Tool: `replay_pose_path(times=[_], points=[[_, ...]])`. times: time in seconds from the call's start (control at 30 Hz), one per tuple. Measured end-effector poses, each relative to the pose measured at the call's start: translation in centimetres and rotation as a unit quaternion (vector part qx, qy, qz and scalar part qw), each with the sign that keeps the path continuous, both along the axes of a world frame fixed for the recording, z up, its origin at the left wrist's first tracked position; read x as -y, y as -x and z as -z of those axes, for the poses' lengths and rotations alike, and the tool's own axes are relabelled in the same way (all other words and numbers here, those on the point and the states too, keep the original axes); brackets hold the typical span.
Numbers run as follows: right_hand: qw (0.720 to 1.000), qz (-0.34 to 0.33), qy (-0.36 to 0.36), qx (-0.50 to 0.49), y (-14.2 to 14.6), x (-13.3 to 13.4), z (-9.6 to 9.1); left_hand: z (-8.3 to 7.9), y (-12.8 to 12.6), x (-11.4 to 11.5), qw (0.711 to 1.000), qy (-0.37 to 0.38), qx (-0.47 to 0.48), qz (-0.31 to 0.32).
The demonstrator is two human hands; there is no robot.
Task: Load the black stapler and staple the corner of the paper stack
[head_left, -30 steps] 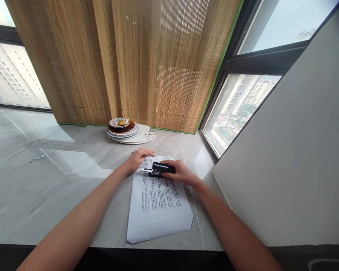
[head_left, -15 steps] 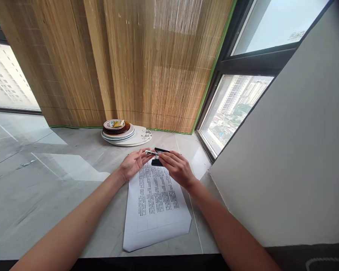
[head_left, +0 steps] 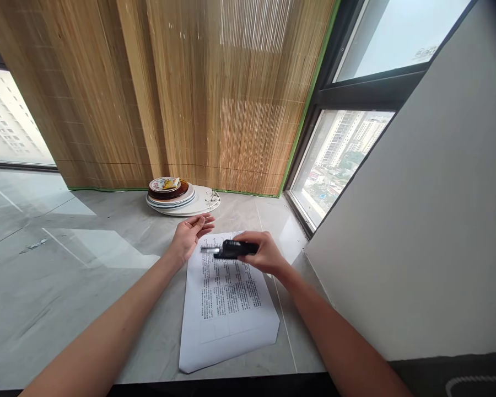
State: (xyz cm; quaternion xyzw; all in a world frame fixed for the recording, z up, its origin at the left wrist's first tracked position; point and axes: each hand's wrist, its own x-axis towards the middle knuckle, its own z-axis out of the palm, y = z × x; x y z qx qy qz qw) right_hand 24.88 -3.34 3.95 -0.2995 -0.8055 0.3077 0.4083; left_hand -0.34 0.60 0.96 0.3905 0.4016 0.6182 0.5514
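A printed sheet of paper lies on the grey marble sill in front of me. My right hand is wrapped round a black stapler, held low over the top of the paper with its metal nose pointing left. My left hand hovers just left of the stapler near the paper's top left corner, palm turned up and fingers loosely apart, holding nothing.
A stack of plates sits at the back of the sill against a bamboo blind. A window and a grey wall panel close off the right side. The sill's front edge runs near my forearms.
The stapler, held up between both hands half a second ago, has come down over the paper's top in my right hand alone. My left hand has let go and drawn left, palm up.
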Motion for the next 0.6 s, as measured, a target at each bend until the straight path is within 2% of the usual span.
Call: replay_pose_path(times=[0.07, 0.17, 0.23, 0.33, 0.37, 0.47, 0.6], points=[[0.996, -0.055, 0.055, 0.045, 0.1, 0.3, -0.1, -0.1, 0.0, 0.2, 1.0, -0.01, -0.016, 0.012], [0.988, -0.108, 0.067, 0.088, 0.4, 0.5, -0.3, -0.6, -0.2, 0.9, 0.995, -0.015, -0.068, 0.068], [0.994, -0.082, 0.038, 0.063, 0.6, 0.5, -0.6, -1.0, -0.4, 1.5, 0.985, -0.034, -0.121, 0.12], [0.998, 0.008, -0.057, 0.007, 0.9, 0.4, -0.7, -1.4, -0.7, 2.2, 0.962, -0.069, -0.179, 0.193], [0.996, 0.018, -0.087, 0.004, 1.1, 0.3, -0.6, -1.5, -0.8, 2.3, 0.956, -0.081, -0.189, 0.21], [0.99, -0.008, -0.143, 0.005, 1.8, 0.5, -0.2, -1.4, -1.0, 2.5, 0.943, -0.115, -0.2, 0.239], [0.987, 0.001, -0.16, -0.028, 2.8, 1.0, 0.2, -1.0, -1.2, 2.5, 0.939, -0.138, -0.192, 0.25]])
